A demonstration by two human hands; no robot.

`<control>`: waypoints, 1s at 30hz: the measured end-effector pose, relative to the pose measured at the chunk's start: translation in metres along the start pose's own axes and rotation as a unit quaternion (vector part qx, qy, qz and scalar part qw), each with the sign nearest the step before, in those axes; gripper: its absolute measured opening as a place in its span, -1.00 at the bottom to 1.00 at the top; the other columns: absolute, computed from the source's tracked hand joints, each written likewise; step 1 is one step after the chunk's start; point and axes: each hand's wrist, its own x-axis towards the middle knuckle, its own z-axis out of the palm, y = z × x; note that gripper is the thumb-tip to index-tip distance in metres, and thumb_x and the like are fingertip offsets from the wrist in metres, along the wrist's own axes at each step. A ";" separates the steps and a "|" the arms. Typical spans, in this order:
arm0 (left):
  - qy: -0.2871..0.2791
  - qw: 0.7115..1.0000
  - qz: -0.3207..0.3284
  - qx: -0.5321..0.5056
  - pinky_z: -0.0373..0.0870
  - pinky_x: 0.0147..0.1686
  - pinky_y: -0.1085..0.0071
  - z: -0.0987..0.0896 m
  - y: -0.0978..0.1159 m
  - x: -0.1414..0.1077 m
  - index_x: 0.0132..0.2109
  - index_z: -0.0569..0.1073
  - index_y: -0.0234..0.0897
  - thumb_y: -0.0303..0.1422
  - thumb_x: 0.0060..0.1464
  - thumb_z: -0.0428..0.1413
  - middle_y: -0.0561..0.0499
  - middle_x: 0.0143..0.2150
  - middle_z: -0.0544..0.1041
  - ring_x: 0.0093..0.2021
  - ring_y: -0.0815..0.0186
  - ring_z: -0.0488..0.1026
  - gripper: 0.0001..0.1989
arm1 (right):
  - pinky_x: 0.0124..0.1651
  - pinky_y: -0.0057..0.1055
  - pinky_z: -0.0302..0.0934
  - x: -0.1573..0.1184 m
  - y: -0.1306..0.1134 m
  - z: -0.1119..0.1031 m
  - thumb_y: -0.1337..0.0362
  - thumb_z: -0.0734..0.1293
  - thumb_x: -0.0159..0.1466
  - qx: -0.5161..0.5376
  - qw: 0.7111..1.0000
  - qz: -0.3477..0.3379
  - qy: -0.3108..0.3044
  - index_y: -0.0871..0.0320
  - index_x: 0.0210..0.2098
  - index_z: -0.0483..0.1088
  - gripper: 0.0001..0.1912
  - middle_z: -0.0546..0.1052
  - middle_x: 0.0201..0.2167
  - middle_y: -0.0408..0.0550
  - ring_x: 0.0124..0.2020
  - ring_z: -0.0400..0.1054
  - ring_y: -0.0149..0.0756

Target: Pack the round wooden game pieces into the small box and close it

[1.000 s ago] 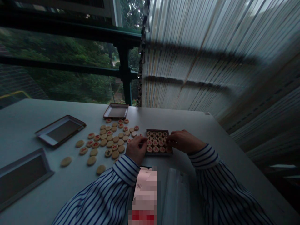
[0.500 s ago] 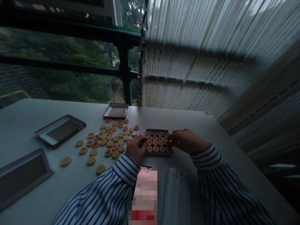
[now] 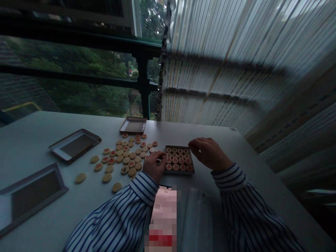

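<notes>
A small shallow box (image 3: 180, 173) holds rows of round wooden xiangqi pieces, black characters in the far rows and red in the near ones. My left hand (image 3: 155, 166) is closed at the box's left edge, thumb and forefinger pinched against it. Above the far right corner, my right hand (image 3: 210, 153) hovers with its fingers bent together; whether a small piece is inside them is hidden. Loose xiangqi pieces (image 3: 119, 159) lie spread to the left of the box, some face down, others showing red or black characters.
Shallow trays or lids stand on the white table: one at the back (image 3: 133, 125), another at the left (image 3: 76, 144), a larger one at the near left (image 3: 64, 189). A lit phone (image 3: 165, 203) and a clear plastic sleeve (image 3: 198, 217) lie between my forearms.
My right hand has come up off the right side of the box, toward its far corner, uncovering the pieces there. The left hand stays at the left edge. The view has shifted slightly.
</notes>
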 end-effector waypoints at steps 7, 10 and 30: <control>0.014 1.000 0.022 -0.004 0.43 -0.45 0.47 -0.006 0.004 0.000 -0.31 0.43 -0.32 -0.39 -0.07 0.03 -0.03 -0.36 0.49 -0.43 0.38 0.45 -0.85 | -0.26 -0.44 0.05 0.000 -0.004 -0.006 0.36 0.17 0.17 0.034 0.996 0.010 0.083 0.18 -0.35 0.35 -0.87 0.44 -0.48 -0.10 -0.42 0.27 -0.40; 0.012 1.000 0.025 -0.014 0.43 -0.45 0.48 -0.010 0.008 0.000 -0.31 0.43 -0.31 -0.37 -0.06 0.03 -0.03 -0.36 0.48 -0.44 0.39 0.44 -0.85 | -0.27 -0.44 0.07 -0.001 -0.007 -0.009 0.36 0.17 0.17 0.049 0.994 0.001 0.095 0.19 -0.35 0.35 -0.87 0.44 -0.48 -0.09 -0.42 0.28 -0.40; -0.062 0.996 0.052 0.027 0.38 -0.38 0.46 -0.099 0.029 -0.014 -0.32 0.43 -0.29 -0.39 -0.07 0.05 0.00 -0.37 0.49 -0.40 0.38 0.44 -0.87 | -0.27 -0.39 0.15 0.016 -0.051 -0.012 0.26 0.12 0.24 0.096 0.990 -0.082 0.068 0.17 -0.26 0.36 -0.78 0.47 -0.37 -0.02 -0.35 0.32 -0.32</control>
